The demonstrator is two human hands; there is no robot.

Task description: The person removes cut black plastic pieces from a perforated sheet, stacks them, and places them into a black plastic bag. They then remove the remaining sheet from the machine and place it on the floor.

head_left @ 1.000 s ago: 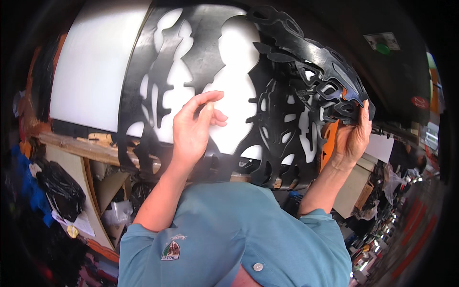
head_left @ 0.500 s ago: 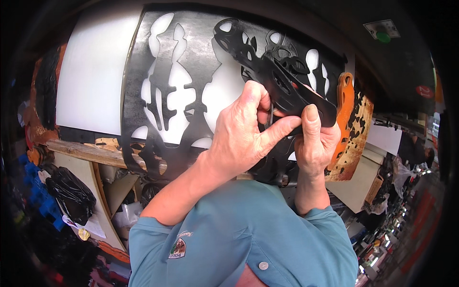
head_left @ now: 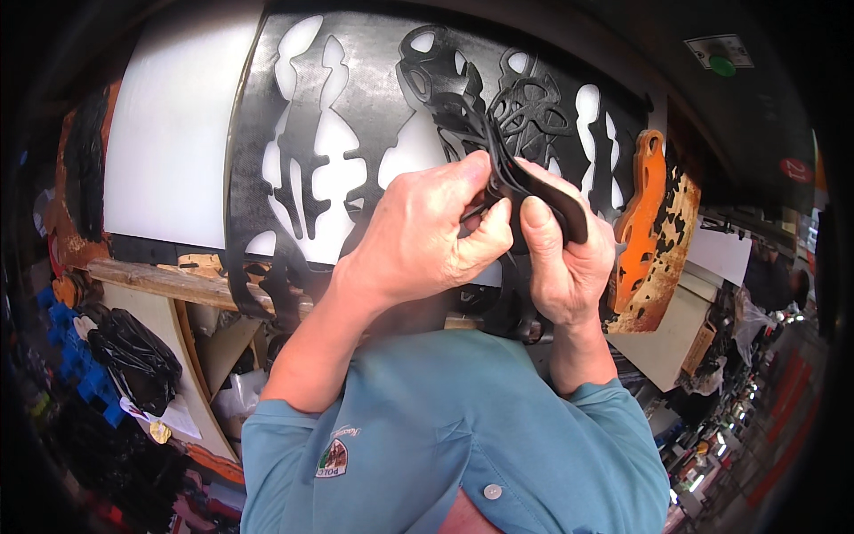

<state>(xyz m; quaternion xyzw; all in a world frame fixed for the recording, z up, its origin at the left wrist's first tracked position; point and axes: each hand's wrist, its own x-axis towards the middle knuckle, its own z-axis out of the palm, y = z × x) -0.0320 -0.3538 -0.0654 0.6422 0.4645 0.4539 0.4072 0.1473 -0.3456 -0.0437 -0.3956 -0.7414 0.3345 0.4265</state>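
Note:
Several thin, flexible black cut-out pieces [head_left: 559, 201], perhaps leather, are bunched between my hands above the work surface. My left hand [head_left: 418, 227] is closed, pinching their near left edges between thumb and fingers. On the other side my right hand [head_left: 569, 262] grips them with the thumb in front; its other fingers are mostly hidden behind. Under my hands lies a large black sheet [head_left: 374, 93] with shaped holes that show white beneath. More looped black pieces [head_left: 534, 107] rest on the sheet just beyond my hands.
A white board [head_left: 178, 142] lies left of and under the sheet. An orange, long curvy-edged tool [head_left: 640, 227] rests at the right by a worn, speckled board [head_left: 665, 258]. A wooden edge [head_left: 165, 278] runs along the front left. A green button [head_left: 721, 66] sits at upper right.
The held pieces have turned from broadly flat to nearly edge-on. My left thumb has drawn back and curled in, and my right hand has tilted and shifted slightly left.

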